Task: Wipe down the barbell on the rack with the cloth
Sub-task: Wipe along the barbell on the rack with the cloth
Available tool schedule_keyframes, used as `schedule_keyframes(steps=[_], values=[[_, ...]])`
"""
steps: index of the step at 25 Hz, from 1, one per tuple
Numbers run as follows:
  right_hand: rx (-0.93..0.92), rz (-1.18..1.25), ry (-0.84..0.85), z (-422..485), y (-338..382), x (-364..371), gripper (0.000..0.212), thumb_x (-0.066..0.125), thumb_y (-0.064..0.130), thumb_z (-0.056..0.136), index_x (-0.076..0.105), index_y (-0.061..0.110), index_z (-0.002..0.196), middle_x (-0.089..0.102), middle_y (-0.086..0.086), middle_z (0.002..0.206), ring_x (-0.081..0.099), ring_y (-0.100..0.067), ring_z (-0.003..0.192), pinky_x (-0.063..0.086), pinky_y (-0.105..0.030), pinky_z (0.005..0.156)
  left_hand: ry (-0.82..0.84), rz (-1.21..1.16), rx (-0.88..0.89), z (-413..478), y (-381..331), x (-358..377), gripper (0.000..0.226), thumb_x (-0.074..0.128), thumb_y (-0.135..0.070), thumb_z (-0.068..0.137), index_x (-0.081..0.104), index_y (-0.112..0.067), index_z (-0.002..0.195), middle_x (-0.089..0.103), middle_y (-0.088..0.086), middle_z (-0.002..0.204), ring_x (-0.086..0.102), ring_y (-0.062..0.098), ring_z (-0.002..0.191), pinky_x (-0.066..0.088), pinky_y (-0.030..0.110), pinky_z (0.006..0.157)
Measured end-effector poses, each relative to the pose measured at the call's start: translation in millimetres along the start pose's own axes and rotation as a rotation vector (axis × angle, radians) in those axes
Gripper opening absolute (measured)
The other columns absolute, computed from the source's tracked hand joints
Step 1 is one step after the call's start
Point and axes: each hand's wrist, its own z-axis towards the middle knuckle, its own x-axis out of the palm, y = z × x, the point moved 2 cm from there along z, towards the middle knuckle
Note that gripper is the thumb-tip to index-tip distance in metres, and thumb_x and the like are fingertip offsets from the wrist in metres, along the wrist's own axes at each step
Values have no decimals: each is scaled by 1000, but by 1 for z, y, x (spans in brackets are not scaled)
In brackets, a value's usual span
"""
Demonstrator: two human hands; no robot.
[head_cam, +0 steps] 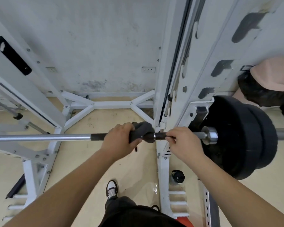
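A silver barbell [43,137] with a dark grip section lies level across the white rack [164,161]. Black weight plates [239,138] load its right end behind a steel collar. A dark grey cloth [143,130] is wrapped over the bar near the right upright. My left hand [120,140] grips the cloth around the bar. My right hand [182,143] holds the bar just right of the cloth, fingers curled over it, close to the collar.
The rack's white uprights and floor braces [108,104] stand ahead against a stained wall. A black-lidded bottle [177,176] sits on the floor by the right upright. Another person's cap and dark hair [272,79] show at right. My shoe [112,190] is below.
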Motion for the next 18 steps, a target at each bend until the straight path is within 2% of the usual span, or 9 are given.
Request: schedule_keyframes(steps=[3, 5, 7, 9, 10, 12, 15, 18], values=[[71, -187, -117, -26, -44, -21, 18, 68, 31, 87, 77, 24, 101, 65, 9, 100, 58, -18, 98, 53, -33, 70, 18, 144, -88, 16, -16, 15, 35, 45, -56, 100, 48, -24, 114, 68, -2, 95, 62, 26, 87, 45, 40, 79], [163, -173, -56, -40, -64, -26, 21, 65, 33, 91, 75, 21, 105, 63, 7, 111, 61, -20, 97, 55, -34, 69, 7, 262, -106, 26, -49, 38, 36, 35, -50, 105, 50, -20, 120, 70, 3, 105, 63, 31, 94, 43, 43, 85], [222, -96, 21, -45, -70, -25, 24, 61, 37, 95, 75, 20, 104, 60, 8, 116, 63, -20, 91, 56, -35, 68, -11, 267, 12, 26, -86, 62, 35, 42, -41, 103, 51, -19, 130, 66, 7, 126, 60, 32, 108, 42, 45, 94], [243, -114, 71, -40, -68, -26, 28, 63, 46, 92, 76, 22, 97, 57, 9, 112, 62, -19, 90, 54, -33, 68, -58, 234, 211, 18, -101, 76, 53, 56, -27, 97, 46, -18, 148, 54, 11, 149, 53, 35, 128, 37, 47, 112], [246, -151, 104, -37, -67, -27, 30, 64, 49, 90, 75, 22, 95, 55, 9, 111, 62, -19, 91, 53, -32, 68, -69, 218, 293, 16, -95, 73, 62, 62, -19, 92, 45, -18, 151, 51, 12, 154, 51, 35, 134, 35, 48, 116], [236, -194, 141, -34, -65, -27, 27, 63, 45, 92, 74, 20, 96, 54, 5, 115, 60, -20, 95, 48, -30, 67, -105, 232, 378, 13, -61, 62, 72, 71, -4, 81, 51, -18, 148, 56, 12, 151, 56, 32, 133, 41, 49, 115], [227, -130, 95, -37, -66, -22, 24, 60, 37, 96, 75, 18, 95, 54, 5, 116, 59, -19, 96, 48, -31, 69, -190, 321, 269, -1, -17, 50, 72, 76, 2, 73, 60, -15, 141, 63, 14, 142, 62, 34, 127, 46, 53, 110], [229, -67, 64, -40, -69, -19, 23, 62, 37, 95, 75, 19, 91, 54, 6, 111, 59, -17, 95, 50, -31, 68, -180, 267, 142, -1, -70, 74, 68, 70, 1, 71, 62, -9, 138, 63, 19, 141, 60, 43, 127, 42, 58, 112]])
